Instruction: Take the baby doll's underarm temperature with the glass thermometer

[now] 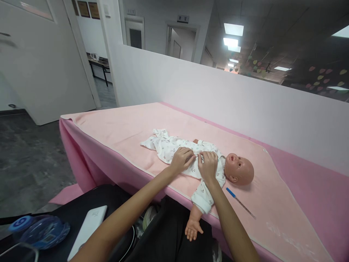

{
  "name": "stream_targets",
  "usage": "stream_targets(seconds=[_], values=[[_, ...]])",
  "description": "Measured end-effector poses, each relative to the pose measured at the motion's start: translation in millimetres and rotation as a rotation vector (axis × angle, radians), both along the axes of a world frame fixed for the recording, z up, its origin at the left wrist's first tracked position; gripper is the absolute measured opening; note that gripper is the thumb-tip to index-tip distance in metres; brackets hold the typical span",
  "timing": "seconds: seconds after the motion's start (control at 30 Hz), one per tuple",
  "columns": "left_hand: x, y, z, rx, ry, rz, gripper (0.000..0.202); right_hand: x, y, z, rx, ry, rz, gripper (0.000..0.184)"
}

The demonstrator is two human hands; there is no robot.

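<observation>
A baby doll [240, 169] lies on its back on a pink towel [131, 125], head to the right, dressed in a white printed romper [170, 146]. My left hand [182, 159] and my right hand [208, 165] rest side by side on the doll's chest. Both hands have their fingers curled and pinch the romper's front fabric where they meet. The doll's near arm [194, 222] hangs over the table's front edge.
A blue-capped thermometer [240, 202] lies on the towel near the doll's head. A white partition wall [245, 105] runs behind the table. At lower left sit a white flat device [88, 225] and a blue round object [45, 231] on a black surface. Dark floor lies to the left.
</observation>
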State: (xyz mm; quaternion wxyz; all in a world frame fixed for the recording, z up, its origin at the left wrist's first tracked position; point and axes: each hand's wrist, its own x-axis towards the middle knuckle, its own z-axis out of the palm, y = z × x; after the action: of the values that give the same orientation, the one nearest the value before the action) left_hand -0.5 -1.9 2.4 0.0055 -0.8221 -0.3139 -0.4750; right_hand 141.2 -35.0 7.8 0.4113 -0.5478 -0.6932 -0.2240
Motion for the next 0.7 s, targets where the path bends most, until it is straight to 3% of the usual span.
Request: stream_targets(seconds=[0.27, 0.5, 0.6, 0.7], values=[[1.6, -0.5, -1.1, 0.023, -0.021, -0.009, 0.014, 0.1, 0.4, -1.8, 0.005, -0.003, -0.018, 0.012], [1.6, -1.3, -0.4, -0.008, 0.014, 0.074, 0.005, -2.1, -2.6, 2.9, 0.01, -0.05, -0.035, 0.02], [2.2, -0.5, -0.7, -0.017, 0.039, 0.096, 0.005, 2.4, -16.8, 8.5, 0.048, -0.021, -0.084, 0.022], [3.1, 0.5, -1.0, -0.005, 0.062, 0.088, 0.005, 18.6, -49.7, 9.9, 0.099, 0.079, -0.119, 0.023]])
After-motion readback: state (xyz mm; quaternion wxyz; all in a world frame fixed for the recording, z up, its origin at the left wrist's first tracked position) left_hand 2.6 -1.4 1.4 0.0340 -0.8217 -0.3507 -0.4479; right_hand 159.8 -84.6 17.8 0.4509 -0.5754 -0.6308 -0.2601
